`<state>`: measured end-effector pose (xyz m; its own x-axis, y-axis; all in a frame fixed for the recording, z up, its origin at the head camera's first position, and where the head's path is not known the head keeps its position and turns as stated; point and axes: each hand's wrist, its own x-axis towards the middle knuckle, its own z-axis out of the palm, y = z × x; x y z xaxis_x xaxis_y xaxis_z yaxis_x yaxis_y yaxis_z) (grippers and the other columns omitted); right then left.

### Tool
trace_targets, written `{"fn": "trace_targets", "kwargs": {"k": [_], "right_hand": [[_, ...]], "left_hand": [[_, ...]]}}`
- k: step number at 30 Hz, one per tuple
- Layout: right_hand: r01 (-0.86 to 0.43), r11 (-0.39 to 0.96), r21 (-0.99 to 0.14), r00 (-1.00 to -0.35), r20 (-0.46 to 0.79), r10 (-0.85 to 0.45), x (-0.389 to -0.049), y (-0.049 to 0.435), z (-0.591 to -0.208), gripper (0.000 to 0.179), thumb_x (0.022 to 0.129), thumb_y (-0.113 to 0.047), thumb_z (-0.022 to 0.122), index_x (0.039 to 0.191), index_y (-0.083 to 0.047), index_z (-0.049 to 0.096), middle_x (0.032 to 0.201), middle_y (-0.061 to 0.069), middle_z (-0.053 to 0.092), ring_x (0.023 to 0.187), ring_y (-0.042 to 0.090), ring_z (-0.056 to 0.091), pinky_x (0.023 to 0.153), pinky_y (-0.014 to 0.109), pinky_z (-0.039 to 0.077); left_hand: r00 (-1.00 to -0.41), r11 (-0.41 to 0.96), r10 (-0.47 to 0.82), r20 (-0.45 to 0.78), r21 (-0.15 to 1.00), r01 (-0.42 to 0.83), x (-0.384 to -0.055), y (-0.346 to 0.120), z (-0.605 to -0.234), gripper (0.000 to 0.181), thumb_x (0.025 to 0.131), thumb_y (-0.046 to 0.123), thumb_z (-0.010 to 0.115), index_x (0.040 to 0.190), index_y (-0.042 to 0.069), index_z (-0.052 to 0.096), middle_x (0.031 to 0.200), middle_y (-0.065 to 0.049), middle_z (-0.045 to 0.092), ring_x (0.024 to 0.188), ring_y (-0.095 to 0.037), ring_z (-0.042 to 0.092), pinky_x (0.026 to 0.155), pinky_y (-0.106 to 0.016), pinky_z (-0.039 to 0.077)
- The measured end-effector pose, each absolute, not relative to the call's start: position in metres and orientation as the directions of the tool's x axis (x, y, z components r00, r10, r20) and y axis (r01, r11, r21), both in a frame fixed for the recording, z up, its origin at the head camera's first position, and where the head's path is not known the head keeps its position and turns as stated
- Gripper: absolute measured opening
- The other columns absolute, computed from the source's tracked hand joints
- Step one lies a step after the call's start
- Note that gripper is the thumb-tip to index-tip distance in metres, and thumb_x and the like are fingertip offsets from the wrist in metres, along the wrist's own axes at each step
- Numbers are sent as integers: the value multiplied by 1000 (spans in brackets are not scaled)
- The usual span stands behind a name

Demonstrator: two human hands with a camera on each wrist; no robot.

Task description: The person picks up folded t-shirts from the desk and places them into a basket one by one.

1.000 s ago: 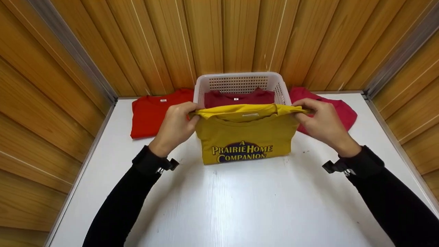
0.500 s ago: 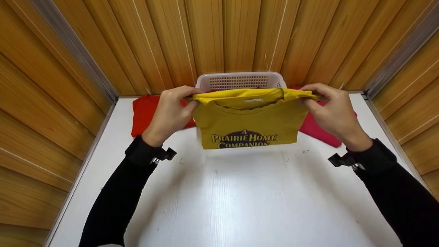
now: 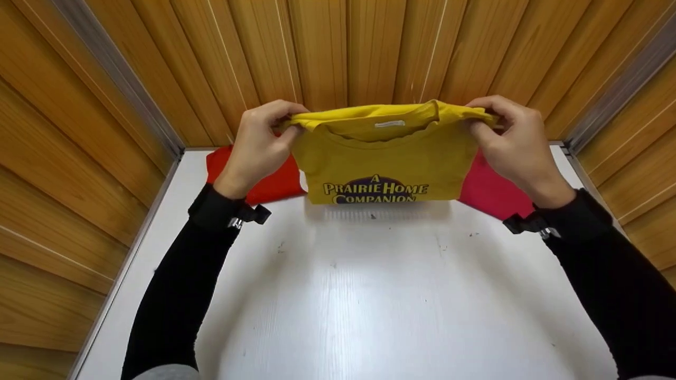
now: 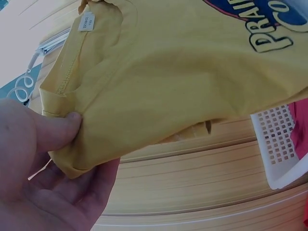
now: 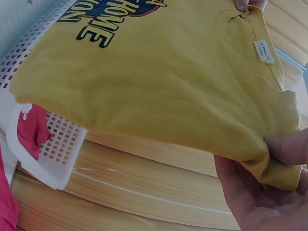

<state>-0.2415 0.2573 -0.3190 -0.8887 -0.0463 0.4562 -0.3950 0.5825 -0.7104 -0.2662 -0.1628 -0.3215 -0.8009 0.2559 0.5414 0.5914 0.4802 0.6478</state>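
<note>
Left hand (image 3: 264, 142) pinches one shoulder of a folded yellow shirt (image 3: 391, 158) between thumb and fingers; right hand (image 3: 517, 148) pinches the other shoulder in the same way. The shirt hangs between them, its neckline uppermost and its printed front facing the wearer of the head camera. Gripping both top corners probably keeps the upper edge stretched and lets the folded layers hang together without collapsing.

Inside the neckline is a small white label (image 3: 390, 124); the wrist views show print on it, too blurred to read with confidence. Across the chest, yellow capitals on a dark oval read "A PRAIRIE HOME COMPANION", the last word lying close to the shirt's lower edge.

Beyond the shirt is a white plastic basket (image 4: 276, 180) with lattice sides, mostly screened in the head view. The wrist views show reddish cloth (image 4: 299, 125) inside it. Whether the shirt touches the basket is impossible to tell.

On the white bench (image 3: 338, 295), a red garment (image 3: 274, 182) lies to the left and a pink garment (image 3: 494, 187) to the right, perhaps set aside to keep colours separate. Wood-look panels (image 3: 369, 53) rise behind everything.
</note>
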Motion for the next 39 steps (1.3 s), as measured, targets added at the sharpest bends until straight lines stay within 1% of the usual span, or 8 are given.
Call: {"fn": "trace_targets", "kwargs": {"k": [9,15,19,23,27,32,36,39], "right_hand": [[-330,549,-768,-929,367,-46,-289,255,-324,26,107,-20,71,130,-11,78,121,0,71,103,14,64,82,14,56],[-282,604,-746,-952,296,-80,-330,251,-343,30,107,-25,72,132,-8,77,126,10,74,104,12,64,84,15,52],[-265,660,-703,-956,279,-87,-347,246,-351,31,109,-26,69,132,-7,77,130,15,75,108,17,64,85,19,50],[-261,708,-656,-960,256,-117,-359,242,-359,32,111,-24,65,135,-5,75,135,18,75,116,24,66,93,27,53],[-233,741,-630,-972,179,-153,-364,240,-370,33,113,-21,62,138,-3,72,141,20,72,123,29,65,101,39,55],[-189,763,-618,-980,67,-189,-366,242,-383,36,113,-17,61,144,0,67,147,24,67,125,34,63,104,47,56],[-191,781,-595,-976,28,-217,-369,244,-390,37,111,-12,62,145,2,66,147,28,66,125,37,61,105,50,54],[-200,796,-571,-972,12,-236,-371,244,-396,38,109,-11,62,144,3,67,145,30,66,126,39,61,107,54,52]], "left_hand": [[-856,493,238,460,702,514,-301,-159,-324,20,107,5,67,121,10,81,118,-1,78,104,-7,68,99,-26,59],[-903,577,265,339,694,430,-338,-154,-339,22,110,6,63,127,9,78,126,-7,76,112,-16,68,101,-33,60],[-915,634,278,292,660,404,-358,-148,-350,24,112,6,60,129,8,76,132,-10,75,122,-21,68,107,-35,58],[-927,666,256,275,645,375,-369,-145,-359,25,111,3,59,129,6,76,133,-13,76,124,-24,69,109,-38,58],[-937,697,255,239,626,350,-375,-143,-371,27,109,2,59,130,3,76,134,-16,76,124,-26,70,109,-40,58],[-951,716,277,140,630,301,-377,-143,-386,31,110,3,60,137,4,74,140,-16,74,127,-26,69,109,-40,58],[-948,727,310,66,626,282,-378,-144,-394,35,108,1,60,140,5,74,143,-17,72,126,-26,66,108,-42,58],[-946,744,323,15,614,264,-379,-143,-398,36,109,2,61,143,6,73,146,-18,71,128,-27,66,112,-42,57]]}}
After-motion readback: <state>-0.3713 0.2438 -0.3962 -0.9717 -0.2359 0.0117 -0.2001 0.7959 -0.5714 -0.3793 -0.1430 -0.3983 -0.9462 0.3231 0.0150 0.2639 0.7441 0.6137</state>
